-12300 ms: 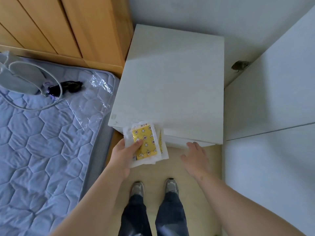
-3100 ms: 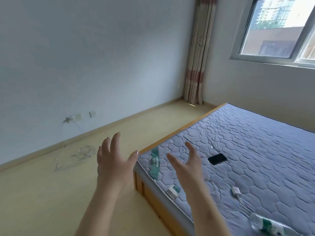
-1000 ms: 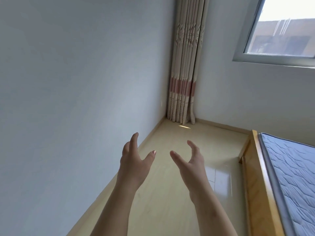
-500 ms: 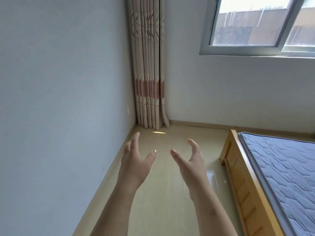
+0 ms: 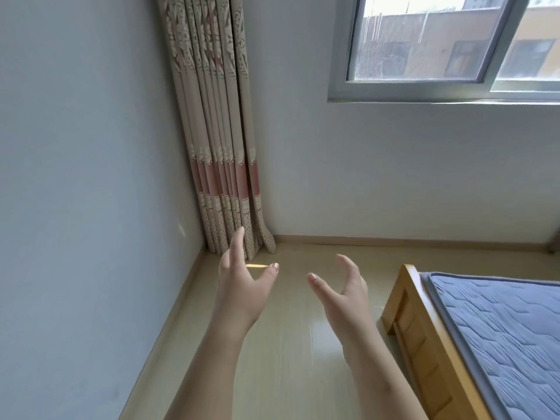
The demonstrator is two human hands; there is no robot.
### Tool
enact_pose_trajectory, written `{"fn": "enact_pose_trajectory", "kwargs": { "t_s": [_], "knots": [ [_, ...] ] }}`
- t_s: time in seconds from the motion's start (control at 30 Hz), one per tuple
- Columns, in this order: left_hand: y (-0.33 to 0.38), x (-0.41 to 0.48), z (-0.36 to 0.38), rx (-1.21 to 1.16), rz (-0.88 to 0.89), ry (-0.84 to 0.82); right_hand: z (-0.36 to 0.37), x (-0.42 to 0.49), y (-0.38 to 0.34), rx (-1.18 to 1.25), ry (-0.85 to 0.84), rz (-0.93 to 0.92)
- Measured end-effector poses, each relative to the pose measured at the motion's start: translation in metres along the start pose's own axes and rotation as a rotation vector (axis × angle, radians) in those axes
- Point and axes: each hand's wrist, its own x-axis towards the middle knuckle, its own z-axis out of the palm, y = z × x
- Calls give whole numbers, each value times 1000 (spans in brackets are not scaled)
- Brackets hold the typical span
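Observation:
My left hand [image 5: 242, 283] is raised in front of me with its fingers spread and relaxed, holding nothing. My right hand [image 5: 345, 292] is held up beside it, palm turned inward, fingers loosely bent, also holding nothing. The two hands are apart, thumbs pointing toward each other, above the pale floor [image 5: 288, 359]. Beyond the hands, a bunched beige and pink curtain [image 5: 218, 147] hangs in the room's corner.
A bed with a wooden frame [image 5: 412, 322] and a blue quilted mattress [image 5: 500, 328] stands at the right. A window [image 5: 439, 40] is set in the far wall. A plain wall [image 5: 75, 177] runs along the left, leaving a strip of floor between wall and bed.
The view has turned further toward the corner, so the curtain and window sit closer and larger. Both hands stay raised with nothing in them, in nearly the same pose.

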Motion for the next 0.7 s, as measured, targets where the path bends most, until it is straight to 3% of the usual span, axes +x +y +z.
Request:
{"fn": "enact_pose_trajectory", "kwargs": {
  "t_s": [0.3, 0.7],
  "knots": [
    [21, 233, 93, 48, 113, -152, 10, 224, -23, -10, 163, 0],
    [77, 418, 311, -19, 133, -461, -97, 454, 10, 51, 408, 109]
  ]
}}
